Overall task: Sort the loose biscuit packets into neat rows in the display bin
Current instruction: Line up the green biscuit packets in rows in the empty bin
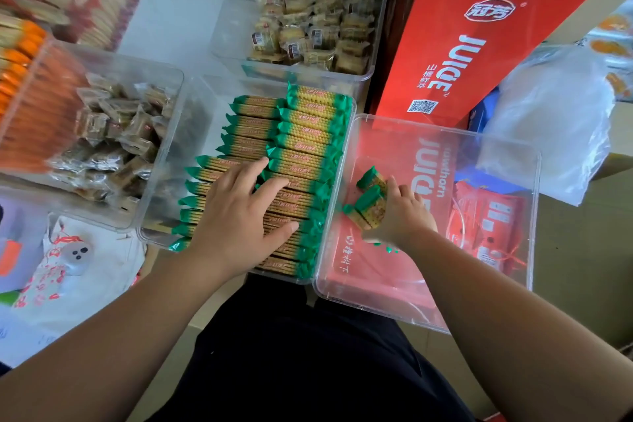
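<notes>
Left hand (236, 216) resting flat, fingers spread, on two rows of green-ended biscuit packets (301, 147) in the display bin (346, 154), right hand (400, 216) gripping loose packets (368, 205) inside adjacent clear bin (496, 144).

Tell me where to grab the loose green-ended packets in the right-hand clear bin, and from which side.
Pinch the loose packets across their flat biscuit middles, not the crimped green ends, coming from above: the walls of the clear bin block a sideways reach. The right hand grips them that way now.
</notes>
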Motion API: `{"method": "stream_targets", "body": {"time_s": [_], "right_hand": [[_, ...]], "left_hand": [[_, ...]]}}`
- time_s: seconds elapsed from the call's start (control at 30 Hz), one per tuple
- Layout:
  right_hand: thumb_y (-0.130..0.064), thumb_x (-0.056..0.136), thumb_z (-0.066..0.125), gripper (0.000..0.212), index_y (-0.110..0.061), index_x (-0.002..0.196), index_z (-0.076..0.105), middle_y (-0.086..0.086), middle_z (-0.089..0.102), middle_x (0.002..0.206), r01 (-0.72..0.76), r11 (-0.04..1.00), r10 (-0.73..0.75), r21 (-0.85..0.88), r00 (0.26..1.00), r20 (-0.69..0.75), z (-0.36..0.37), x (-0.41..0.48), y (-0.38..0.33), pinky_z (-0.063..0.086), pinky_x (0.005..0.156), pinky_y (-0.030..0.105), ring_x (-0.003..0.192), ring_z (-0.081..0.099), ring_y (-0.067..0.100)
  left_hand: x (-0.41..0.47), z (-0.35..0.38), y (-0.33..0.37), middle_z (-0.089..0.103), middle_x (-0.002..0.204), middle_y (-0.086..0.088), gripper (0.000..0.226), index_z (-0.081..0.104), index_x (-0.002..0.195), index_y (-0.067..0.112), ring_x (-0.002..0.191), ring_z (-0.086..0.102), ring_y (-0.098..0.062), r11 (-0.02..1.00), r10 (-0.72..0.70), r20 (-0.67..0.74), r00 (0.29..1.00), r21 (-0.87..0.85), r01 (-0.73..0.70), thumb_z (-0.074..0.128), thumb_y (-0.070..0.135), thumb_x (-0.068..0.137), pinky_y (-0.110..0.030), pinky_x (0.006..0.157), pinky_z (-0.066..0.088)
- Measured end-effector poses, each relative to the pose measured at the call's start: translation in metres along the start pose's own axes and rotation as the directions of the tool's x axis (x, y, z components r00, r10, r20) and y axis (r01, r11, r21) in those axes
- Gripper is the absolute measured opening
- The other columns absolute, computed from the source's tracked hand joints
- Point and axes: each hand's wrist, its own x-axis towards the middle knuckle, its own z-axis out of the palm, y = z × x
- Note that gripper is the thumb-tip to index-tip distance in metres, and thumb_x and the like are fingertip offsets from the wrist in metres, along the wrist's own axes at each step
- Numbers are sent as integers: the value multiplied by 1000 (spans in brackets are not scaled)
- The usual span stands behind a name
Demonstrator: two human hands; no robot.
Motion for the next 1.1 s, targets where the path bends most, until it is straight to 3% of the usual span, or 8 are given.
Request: {"method": "stream_targets", "body": {"time_s": [0.1,0.23,0.37,0.53,0.67,0.8,0.93,1.1], "right_hand": [[-59,53,86,138,-19,157,5,7,39,137,-25,1000,25,-15,1000,7,7,-2,-9,53,96,47,129,39,31],[-56,56,83,115,-22,149,24,4,47,118,-52,998,53,25,996,-65,7,-10,-12,58,74,39,97,56,24],[-50,52,80,107,-23,145,33,1,49,109,-166,972,187,169,976,-114,-4,-24,-11,58,69,37,87,58,23],[-40,52,84,73,-29,117,54,4,60,99,-195,900,335,390,882,-331,-42,-49,-23,54,69,36,80,61,26],[-49,55,86,66,-32,111,56,-1,68,95,-103,876,360,471,788,-499,-87,-69,-65,58,68,37,78,66,20],[-50,58,89,82,-31,130,53,-5,68,110,153,909,142,389,762,-632,-124,-77,-135,54,82,32,96,66,18],[-49,51,81,109,-24,148,40,1,55,133,324,937,-212,127,820,-531,-142,-64,-211,48,96,28,114,58,20],[-52,57,83,114,-29,153,25,-1,48,133,328,919,-381,-221,884,-270,-138,-15,-279,57,75,37,105,61,25]], "left_hand": [[1,-3,-17,42,155,-14,70,58,139,21,140,38,-40,1000,8,-25,1000,23,-7,43,68,90,-59,114,33],[9,-15,-50,42,154,-14,74,57,140,18,140,38,-39,999,-35,-59,998,13,36,39,69,89,-56,114,33],[16,-25,-79,42,154,-11,80,53,144,21,140,38,-36,998,-57,-39,998,-3,57,33,73,86,-53,113,32],[23,-30,-104,33,161,-5,74,44,150,27,147,28,-30,999,-13,38,999,-49,15,46,71,91,-49,119,25],[30,-36,-122,39,158,-5,88,45,150,26,146,32,-29,986,53,47,997,-158,-45,31,80,81,-50,118,29],[37,-56,-131,49,148,2,92,48,147,22,135,43,-18,887,103,35,994,-455,-76,50,85,80,-41,111,35],[45,-78,-140,46,146,18,83,37,144,47,124,53,3,550,69,100,993,-834,46,62,82,73,-31,95,44],[62,-87,-150,54,132,15,74,35,148,43,116,52,1,412,-59,120,991,-901,134,56,65,81,-25,88,41]]}}
